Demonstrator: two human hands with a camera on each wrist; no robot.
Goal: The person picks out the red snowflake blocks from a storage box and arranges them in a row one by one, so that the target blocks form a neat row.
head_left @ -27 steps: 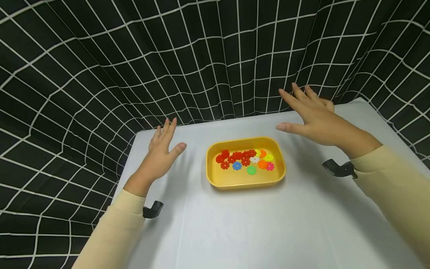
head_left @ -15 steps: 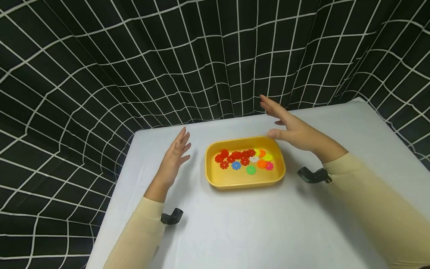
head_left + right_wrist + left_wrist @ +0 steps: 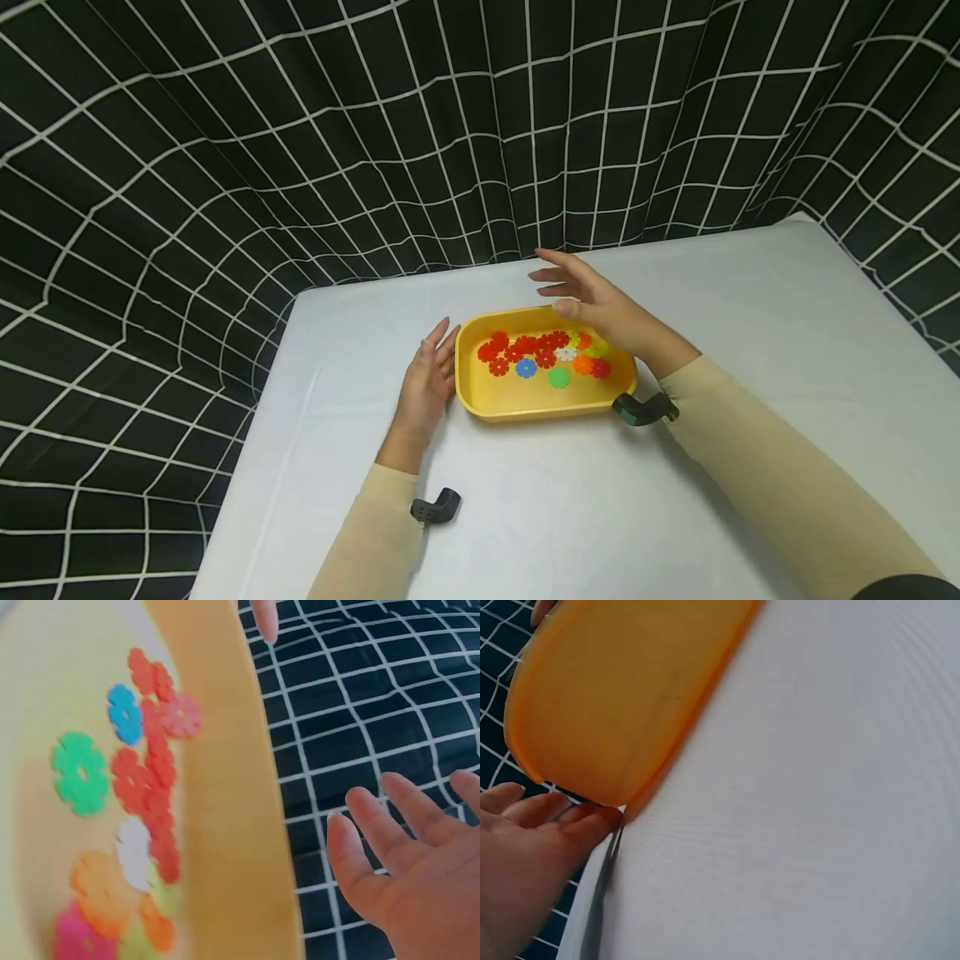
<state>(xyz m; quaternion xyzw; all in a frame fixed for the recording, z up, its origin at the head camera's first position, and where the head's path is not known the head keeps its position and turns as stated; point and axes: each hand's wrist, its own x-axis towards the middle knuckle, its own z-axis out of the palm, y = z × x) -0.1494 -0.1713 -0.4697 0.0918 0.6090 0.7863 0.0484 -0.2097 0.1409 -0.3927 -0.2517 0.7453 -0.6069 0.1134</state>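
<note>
A yellow rectangular tray (image 3: 517, 405) lies on the white-covered table, with flat flower-shaped plastic discs inside. Several red discs (image 3: 526, 344) sit along its far side, near a blue disc (image 3: 526, 368), a green disc (image 3: 558, 378) and a white disc (image 3: 566, 354). My left hand (image 3: 426, 385) is at the tray's left end, fingers extended; in the left wrist view its fingertips meet or nearly meet the tray's end (image 3: 607, 776). Over the tray's far right part hovers my right hand (image 3: 603, 315), holding nothing, its fingers spread loosely in the right wrist view.
The white tabletop (image 3: 525, 517) extends around the tray. Black curtains with a white grid (image 3: 420, 150) hang behind and at the sides. A dark camera mount (image 3: 437, 507) is on the left wrist, and another mount (image 3: 645, 409) on the right overlaps the tray's near right corner in view.
Both hands have come inward and lower: the left moved right to the tray's left end, the right moved left over its far right part. The tray and discs have stayed in place.
</note>
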